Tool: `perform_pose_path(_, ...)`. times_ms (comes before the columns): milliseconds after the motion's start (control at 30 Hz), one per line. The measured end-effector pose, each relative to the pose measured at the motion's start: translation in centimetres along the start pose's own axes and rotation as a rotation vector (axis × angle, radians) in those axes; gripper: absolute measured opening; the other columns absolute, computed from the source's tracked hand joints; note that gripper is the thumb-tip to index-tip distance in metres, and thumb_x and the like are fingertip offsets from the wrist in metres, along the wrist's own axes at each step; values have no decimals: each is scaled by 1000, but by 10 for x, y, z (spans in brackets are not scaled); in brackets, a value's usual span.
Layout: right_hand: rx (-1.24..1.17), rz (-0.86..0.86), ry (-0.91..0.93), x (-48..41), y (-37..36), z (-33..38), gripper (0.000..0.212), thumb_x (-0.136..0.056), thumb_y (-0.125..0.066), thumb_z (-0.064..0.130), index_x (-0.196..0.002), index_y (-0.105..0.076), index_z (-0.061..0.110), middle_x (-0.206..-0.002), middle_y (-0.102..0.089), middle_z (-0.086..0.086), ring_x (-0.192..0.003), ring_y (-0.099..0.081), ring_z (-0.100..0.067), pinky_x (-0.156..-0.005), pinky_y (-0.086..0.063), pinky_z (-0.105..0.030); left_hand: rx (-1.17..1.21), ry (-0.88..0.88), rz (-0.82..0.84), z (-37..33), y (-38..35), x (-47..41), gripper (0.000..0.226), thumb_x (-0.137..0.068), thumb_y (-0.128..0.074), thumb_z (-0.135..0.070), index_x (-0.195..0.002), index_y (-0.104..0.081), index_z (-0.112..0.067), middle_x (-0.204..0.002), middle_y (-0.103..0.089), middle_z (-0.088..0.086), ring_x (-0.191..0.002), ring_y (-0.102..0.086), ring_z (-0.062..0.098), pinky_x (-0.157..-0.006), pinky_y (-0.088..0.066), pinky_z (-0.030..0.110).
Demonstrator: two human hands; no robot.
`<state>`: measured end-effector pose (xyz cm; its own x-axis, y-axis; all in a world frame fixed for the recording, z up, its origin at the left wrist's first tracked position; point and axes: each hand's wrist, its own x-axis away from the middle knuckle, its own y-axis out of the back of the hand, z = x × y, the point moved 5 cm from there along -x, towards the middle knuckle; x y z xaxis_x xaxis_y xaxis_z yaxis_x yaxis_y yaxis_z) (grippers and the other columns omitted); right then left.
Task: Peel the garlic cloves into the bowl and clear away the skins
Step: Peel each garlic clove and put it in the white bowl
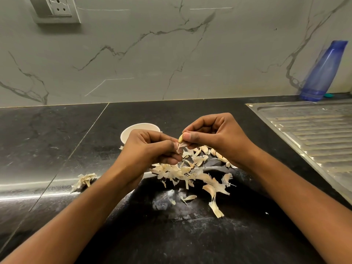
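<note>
My right hand pinches a pale yellow garlic clove between thumb and fingers, above the black counter. My left hand pinches a strip of papery skin that still hangs from the clove's lower end. A white bowl stands just behind my left hand, and the hand hides most of it. A heap of loose garlic skins lies on the counter under both hands. Several unpeeled cloves lie beneath my right hand.
A stray clump of skins lies at the left on the counter. A steel sink drainboard fills the right side. A blue plastic bottle leans against the marble wall at the back right. A wall socket is at upper left.
</note>
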<state>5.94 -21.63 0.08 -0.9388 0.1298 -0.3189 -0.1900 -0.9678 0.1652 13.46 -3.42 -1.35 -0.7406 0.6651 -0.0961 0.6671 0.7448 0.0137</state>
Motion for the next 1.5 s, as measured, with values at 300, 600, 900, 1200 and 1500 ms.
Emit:
perform_pose_path(300, 38, -47, 50, 0, 2, 2, 22, -84, -82, 13, -103, -78, 0, -93, -81, -14, -85, -80, -31, -79, -66, -35, -86, -48, -56, 1, 3, -2, 32, -91, -51, 22, -96, -78, 5, -87, -76, 27, -79, -76, 38, -75, -65, 42)
perform_pose_path(600, 78, -28, 88, 1, -1, 3, 15, -88, -81, 5, -102, -78, 0, -93, -82, -12, -84, -80, -29, -78, -65, -32, -51, -39, -60, -1, 2, 1, 7, -90, -73, 4, -91, -80, 2, -82, -76, 26, -72, -75, 33, -70, -66, 34)
perform_pose_path(900, 103, -34, 128, 2, -2, 6, 16, -88, -81, 4, -103, -79, -3, -92, -81, -11, -83, -80, -24, -76, -63, -26, -21, -55, -48, -3, 1, 1, 8, -91, -71, 3, -89, -79, 4, -82, -76, 27, -71, -75, 34, -68, -65, 32)
perform_pose_path(1200, -46, -10, 40, 1, -8, -2, 16, -90, -78, -2, -105, -76, -8, -94, -80, -20, -85, -80, -31, -78, -65, -32, -54, -91, -98, -2, 2, 1, 17, -91, -67, 11, -80, -78, 4, -74, -73, 25, -61, -69, 29, -59, -62, 30)
perform_pose_path(1500, -262, 1, -144, 1, -11, -11, 15, -92, -74, 2, -106, -76, -3, -98, -79, -23, -83, -78, -25, -76, -66, -30, -30, -110, -84, -5, 2, 1, 21, -91, -66, 13, -78, -78, 1, -71, -72, 22, -60, -67, 27, -56, -59, 27)
